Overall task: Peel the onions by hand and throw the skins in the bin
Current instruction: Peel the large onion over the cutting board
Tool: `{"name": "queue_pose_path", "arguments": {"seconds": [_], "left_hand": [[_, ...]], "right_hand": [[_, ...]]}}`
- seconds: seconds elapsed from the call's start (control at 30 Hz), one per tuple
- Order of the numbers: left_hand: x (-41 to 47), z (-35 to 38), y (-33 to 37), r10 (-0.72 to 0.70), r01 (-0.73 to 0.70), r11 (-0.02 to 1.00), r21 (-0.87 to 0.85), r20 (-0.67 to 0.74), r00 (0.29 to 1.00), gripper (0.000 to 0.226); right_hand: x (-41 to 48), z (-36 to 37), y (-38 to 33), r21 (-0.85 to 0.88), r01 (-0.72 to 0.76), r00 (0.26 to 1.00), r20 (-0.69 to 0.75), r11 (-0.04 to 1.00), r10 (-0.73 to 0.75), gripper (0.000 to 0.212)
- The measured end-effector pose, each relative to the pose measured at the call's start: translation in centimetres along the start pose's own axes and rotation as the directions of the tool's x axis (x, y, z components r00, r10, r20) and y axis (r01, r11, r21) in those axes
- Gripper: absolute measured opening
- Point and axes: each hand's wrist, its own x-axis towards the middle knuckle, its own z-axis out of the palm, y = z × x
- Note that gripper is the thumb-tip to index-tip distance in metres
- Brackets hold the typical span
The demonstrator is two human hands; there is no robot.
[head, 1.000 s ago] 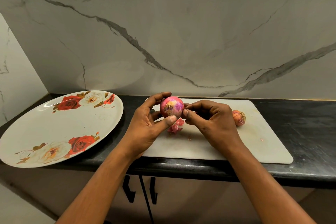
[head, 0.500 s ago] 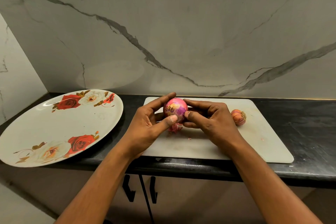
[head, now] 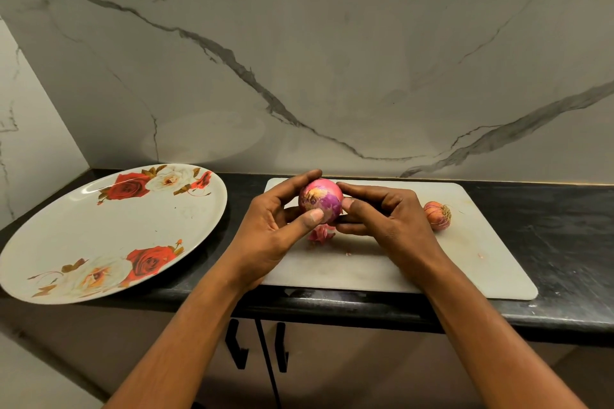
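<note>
We're over the black table (head: 548, 242), with a big flowered plate (head: 99, 242) filling its left end. Right of that, a white board (head: 465, 269) lies along the front edge. Above the board, our left hand (head: 272, 236) and right hand (head: 382, 219) both curl round the pink onion (head: 320, 199), thumbs and fingertips pressed to its skin. A smaller onion (head: 438, 215) sits on the board toward the back edge, just right of the hands. Torn skin (head: 320, 234) lies on the board beneath the hands.

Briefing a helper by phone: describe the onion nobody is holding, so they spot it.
A white cutting board lies on the black countertop. Toward its far edge, right of the right hand, sits a small onion. Unlike the pink-purple onion being held, it is orange-skinned with wiry roots.
</note>
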Motion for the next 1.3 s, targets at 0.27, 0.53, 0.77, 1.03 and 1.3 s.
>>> {"name": "queue_pose_path", "arguments": {"seconds": [0.27, 0.53, 0.77, 1.03, 1.3], "left_hand": [[0.2, -0.2, -0.2, -0.021, 0.021, 1.000, 0.008, -0.050, 0.999, 0.060], [0.3, 0.0, 0.0, -0.039, 0.039, 0.999, -0.009, -0.053, 0.998, 0.059], [0.3, 0.0, -0.2, -0.033, 0.034, 0.999, 0.014, -0.069, 0.997, 0.060], [0.3, -0.3, -0.3, -0.061, 0.055, 0.995, -0.087, -0.066, 0.996, 0.056], [0.3, -0.2, -0.4, -0.042, 0.040, 0.998, -0.049, -0.051, 0.998, 0.061]], "right_hand": [[0.0, 0.0, 0.2, -0.100, 0.070, 0.997, -0.018, 0.993, -0.073, 0.042], [0.1, 0.0, 0.4, -0.105, 0.135, 0.991, 0.003, 0.985, -0.135, 0.013], [0.1, 0.2, 0.4, -0.090, 0.110, 0.994, 0.003, 0.990, -0.110, 0.011], [0.3, 0.1, 0.7, -0.070, 0.077, 0.991, -0.105, 0.995, -0.084, 0.005], [0.5, -0.2, 1.6, -0.221, 0.107, 0.987, -0.095, 0.969, -0.130, 0.023]]}}
